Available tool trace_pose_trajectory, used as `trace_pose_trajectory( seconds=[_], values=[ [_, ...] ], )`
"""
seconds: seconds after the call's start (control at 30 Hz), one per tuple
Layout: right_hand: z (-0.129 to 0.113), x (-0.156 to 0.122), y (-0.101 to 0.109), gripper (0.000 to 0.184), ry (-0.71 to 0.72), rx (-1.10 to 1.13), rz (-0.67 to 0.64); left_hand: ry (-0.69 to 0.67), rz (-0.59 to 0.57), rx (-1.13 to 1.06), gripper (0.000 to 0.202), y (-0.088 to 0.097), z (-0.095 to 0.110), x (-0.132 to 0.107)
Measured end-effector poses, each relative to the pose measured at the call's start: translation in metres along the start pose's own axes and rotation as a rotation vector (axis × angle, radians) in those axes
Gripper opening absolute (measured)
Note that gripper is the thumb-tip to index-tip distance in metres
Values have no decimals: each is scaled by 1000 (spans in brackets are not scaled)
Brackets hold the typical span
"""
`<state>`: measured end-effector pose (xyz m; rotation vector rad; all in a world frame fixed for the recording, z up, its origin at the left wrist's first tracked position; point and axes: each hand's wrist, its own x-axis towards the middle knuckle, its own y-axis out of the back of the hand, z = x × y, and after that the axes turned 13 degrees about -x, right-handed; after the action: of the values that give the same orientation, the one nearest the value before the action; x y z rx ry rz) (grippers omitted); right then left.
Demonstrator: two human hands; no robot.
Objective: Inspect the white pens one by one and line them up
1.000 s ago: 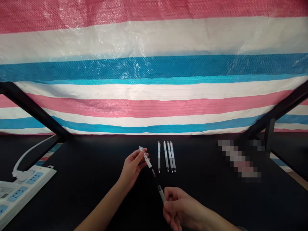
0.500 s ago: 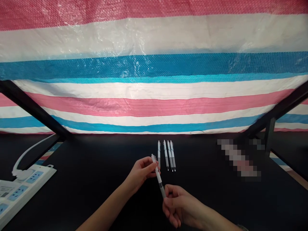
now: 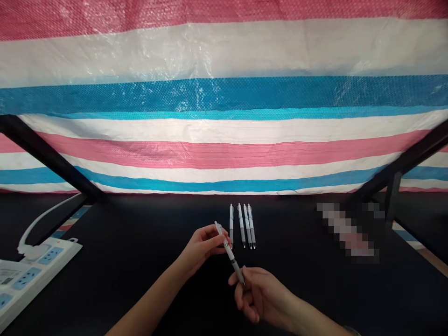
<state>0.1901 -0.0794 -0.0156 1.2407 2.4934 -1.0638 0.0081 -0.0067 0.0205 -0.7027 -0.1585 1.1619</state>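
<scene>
A white click pen with a grey grip slants between my two hands. My left hand pinches its white upper barrel between thumb and fingers, with the clip end sticking out above. Against the grey grip close to the tip are the thumb and index finger of my right hand; the index finger reaches past the pen to the left, and the other fingers are curled. The metal tip shows in front of these fingers. Just beyond, a similar pen lies partly behind my left fingertips, and several more pens lie side by side.
The black table carries a white power strip with a plugged-in cable at left. A pixelated object lies at right. Black frame bars slant on both sides, and striped sheeting hangs behind.
The held pen has tilted more, its top end shifting left. My right thumb has slid back and the index finger forward across the grip, uncovering the tip. The lying pens have not moved.
</scene>
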Motion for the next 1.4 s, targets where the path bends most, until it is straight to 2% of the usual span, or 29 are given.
trace_pose_trajectory(
  seconds=[0.2,0.3,0.43,0.6,0.77,0.9,1.0,1.1,1.27,1.4],
  values=[
    [0,0,0,39,7,-48,2,-5,42,11,18,2,-2,2],
    [-2,0,0,47,-9,-27,2,-14,71,-13,18,2,-3,3],
    [-3,-1,0,36,24,-43,56,-18,96,-20,18,2,-3,3],
    [-1,0,1,44,0,-41,25,-18,86,-18,17,3,-4,3],
    [-2,0,1,35,33,-73,48,-18,66,-11,17,3,-6,3],
    [-4,-1,-1,42,18,-48,39,-22,58,-10,16,3,-6,2],
    [-5,-1,-3,37,67,-56,86,-28,60,0,15,2,-7,1],
    [-3,0,-1,33,74,-78,68,-24,37,-9,16,2,-8,0],
    [-1,1,3,37,43,-26,37,-19,15,-65,16,2,-9,2],
    [-3,-1,1,34,71,-17,82,-42,24,-50,15,1,-11,1]
  ],
)
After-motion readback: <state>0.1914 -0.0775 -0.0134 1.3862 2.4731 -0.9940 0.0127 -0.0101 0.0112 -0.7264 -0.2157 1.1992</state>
